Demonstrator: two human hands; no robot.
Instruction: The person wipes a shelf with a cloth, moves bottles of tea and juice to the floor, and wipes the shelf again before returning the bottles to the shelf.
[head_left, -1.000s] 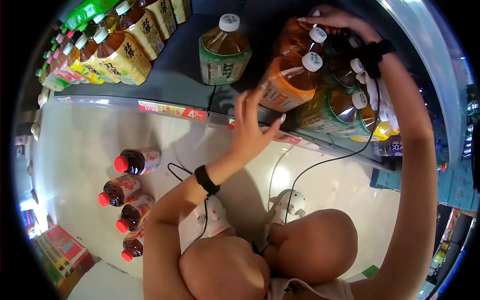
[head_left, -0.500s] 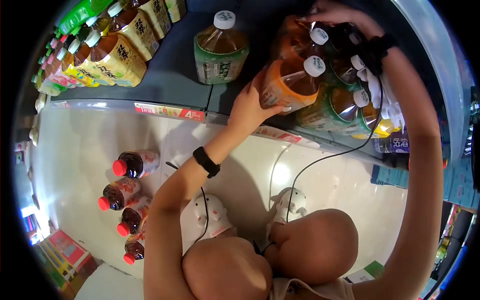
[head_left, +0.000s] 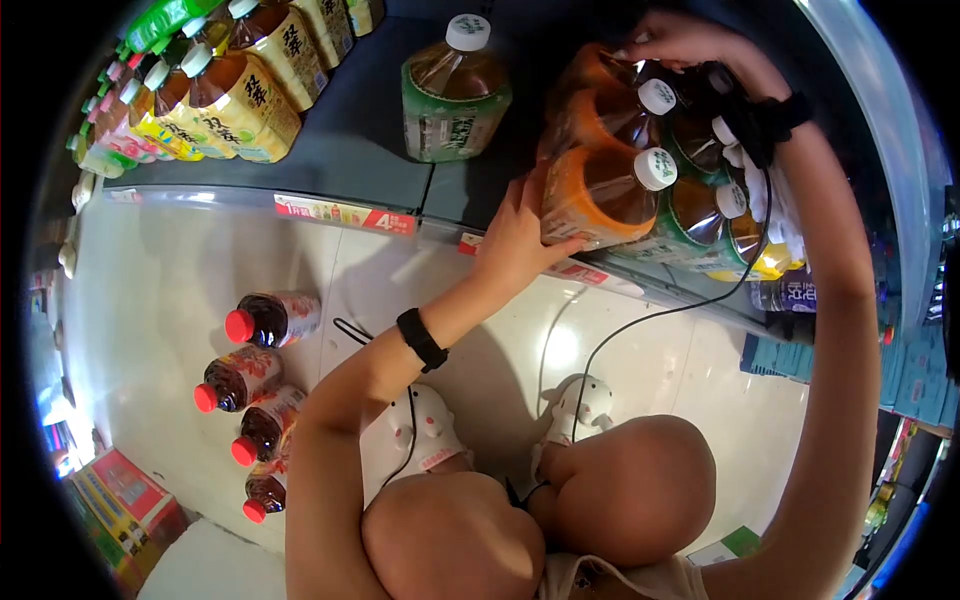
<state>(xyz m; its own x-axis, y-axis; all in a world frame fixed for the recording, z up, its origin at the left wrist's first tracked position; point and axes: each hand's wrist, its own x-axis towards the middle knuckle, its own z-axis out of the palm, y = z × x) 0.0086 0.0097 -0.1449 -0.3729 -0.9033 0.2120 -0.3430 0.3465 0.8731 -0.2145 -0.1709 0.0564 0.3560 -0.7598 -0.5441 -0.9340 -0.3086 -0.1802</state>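
My left hand (head_left: pixel 522 232) is wrapped round the front orange-labelled tea bottle (head_left: pixel 597 205), its thumb along the near side, at the shelf's front edge. Behind it in the same row stands a second orange-labelled bottle (head_left: pixel 612 112) with a white cap. My right hand (head_left: pixel 685 40) reaches over to the rearmost orange-labelled bottle (head_left: pixel 587 68), fingers closed about its top in shadow. Beside this row, on the right, stand green-labelled bottles (head_left: pixel 697 212). A single green-labelled bottle (head_left: pixel 455 105) stands apart to the left.
Yellow-labelled bottles (head_left: pixel 245 110) fill the shelf's left. Red-capped bottles (head_left: pixel 290 318) stand on the floor below. A black cable (head_left: pixel 655 312) hangs from my right wrist past the shelf edge. Price tags (head_left: pixel 345 215) line that edge. A purple-labelled bottle (head_left: pixel 795 292) sits far right.
The front and middle orange-labelled bottles have come nearer the shelf's front edge, with my left hand still on the front one. My right hand stays at the back. The view has shifted slightly.
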